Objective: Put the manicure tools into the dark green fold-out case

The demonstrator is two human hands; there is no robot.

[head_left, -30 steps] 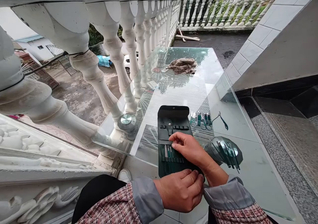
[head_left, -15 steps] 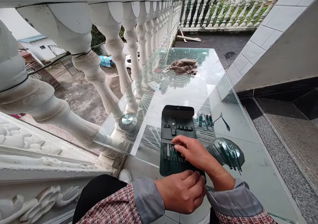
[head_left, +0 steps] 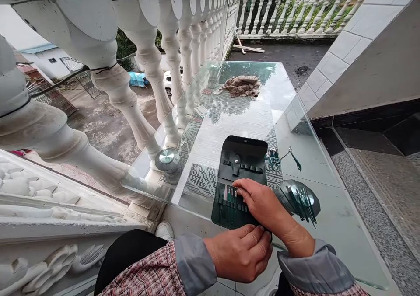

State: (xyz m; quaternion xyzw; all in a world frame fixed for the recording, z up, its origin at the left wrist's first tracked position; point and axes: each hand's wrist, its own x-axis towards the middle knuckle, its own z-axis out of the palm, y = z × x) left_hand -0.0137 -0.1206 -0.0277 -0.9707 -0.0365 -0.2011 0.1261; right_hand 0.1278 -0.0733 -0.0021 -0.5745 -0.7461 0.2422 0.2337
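A dark green manicure case [head_left: 226, 217] lies unfolded on the glass table [head_left: 226, 116], its slim metal tools [head_left: 225, 194] tucked in a row of loops. The upper flap's loops look bare. At the case's lower right edge, my left hand [head_left: 241, 253] is closed on the border, fingers curled over it. Across the case, my right hand [head_left: 262, 204] pinches at the end of one slim tool in the row; the fingertips partly hide it. Nail clippers and scissors [head_left: 273, 158] lie just beyond the case, beside cuticle nippers [head_left: 292, 158]. Several more slim tools [head_left: 303, 204] rest to the right.
A crumpled brown cloth [head_left: 241, 86] sits at the table's far end. Round metal-capped table legs [head_left: 168, 160] show through the glass. A white balustrade [head_left: 144, 64] runs along the left, and granite steps [head_left: 370, 178] rise on the right.
The case has swung slightly, its upper flap shifting right. My right hand has moved a little right along the tool row. My left hand stays at the lower edge.
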